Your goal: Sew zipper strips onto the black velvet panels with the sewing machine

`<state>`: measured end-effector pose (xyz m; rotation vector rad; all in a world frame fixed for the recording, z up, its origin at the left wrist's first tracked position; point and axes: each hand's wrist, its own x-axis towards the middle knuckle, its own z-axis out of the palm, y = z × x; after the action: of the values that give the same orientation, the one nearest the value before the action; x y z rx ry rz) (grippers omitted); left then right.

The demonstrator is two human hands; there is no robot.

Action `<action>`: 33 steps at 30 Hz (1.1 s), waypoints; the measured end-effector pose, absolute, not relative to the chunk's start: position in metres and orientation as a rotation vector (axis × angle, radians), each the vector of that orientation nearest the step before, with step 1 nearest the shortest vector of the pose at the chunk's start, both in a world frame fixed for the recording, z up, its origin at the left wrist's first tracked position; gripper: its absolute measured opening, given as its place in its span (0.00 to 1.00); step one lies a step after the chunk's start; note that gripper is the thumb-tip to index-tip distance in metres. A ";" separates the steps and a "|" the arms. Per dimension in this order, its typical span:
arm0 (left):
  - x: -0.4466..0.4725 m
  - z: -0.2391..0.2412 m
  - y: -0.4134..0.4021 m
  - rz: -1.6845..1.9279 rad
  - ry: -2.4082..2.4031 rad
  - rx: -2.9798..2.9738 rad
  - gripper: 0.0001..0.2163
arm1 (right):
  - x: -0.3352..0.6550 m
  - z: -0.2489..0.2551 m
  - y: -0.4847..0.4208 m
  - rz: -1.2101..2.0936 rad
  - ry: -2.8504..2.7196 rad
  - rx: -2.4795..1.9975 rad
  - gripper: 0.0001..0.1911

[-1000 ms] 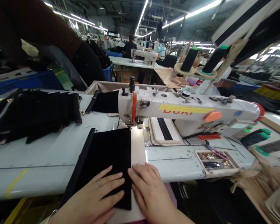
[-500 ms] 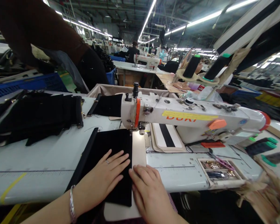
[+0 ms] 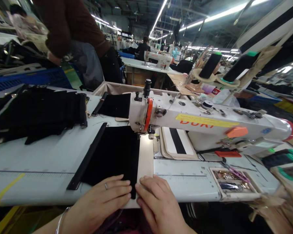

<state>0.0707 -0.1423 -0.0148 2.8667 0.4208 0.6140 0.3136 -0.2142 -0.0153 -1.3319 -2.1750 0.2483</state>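
The widest thing I have in view is the pale table (image 3: 51,156), and on it the white sewing machine (image 3: 171,115) reaches in from the right. To the left I see a stack of black pieces (image 3: 44,113). The black cloth (image 3: 112,152) lies flat in front of the machine, its far right corner up at the needle. It looks matte and deep black, four-sided and smooth, with a thick dark strip (image 3: 89,156) down its left side. Its right edge runs straight along a cream panel (image 3: 145,159), which shows as a plain, smooth band, brightest under the machine's lamp.

I see the left hand (image 3: 104,196) palm down, fingers nearly straight, on the near end of the cloth. The right hand (image 3: 160,201) lies palm down over the near end of the panel, fingertips beside the cloth's edge. The hands are just apart, and neither is clenched on anything. Farther right I make out a tray (image 3: 241,196) of small metal parts. Smallest are the left wrist's bracelet (image 3: 61,221) and a ring (image 3: 106,186).
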 end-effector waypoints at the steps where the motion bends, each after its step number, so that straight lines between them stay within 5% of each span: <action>1: 0.071 -0.015 -0.141 0.613 0.424 2.865 0.18 | 0.314 -0.016 -0.214 0.241 -2.181 -1.330 0.18; 33: 0.103 -0.024 -0.033 0.425 0.520 3.012 0.15 | 0.320 -0.008 -0.132 0.180 -2.277 -1.582 0.20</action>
<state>0.1028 -0.0330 -0.0236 3.0115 0.5197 0.4250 0.3200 -0.1316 -0.0078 -1.5820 -2.2772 0.1797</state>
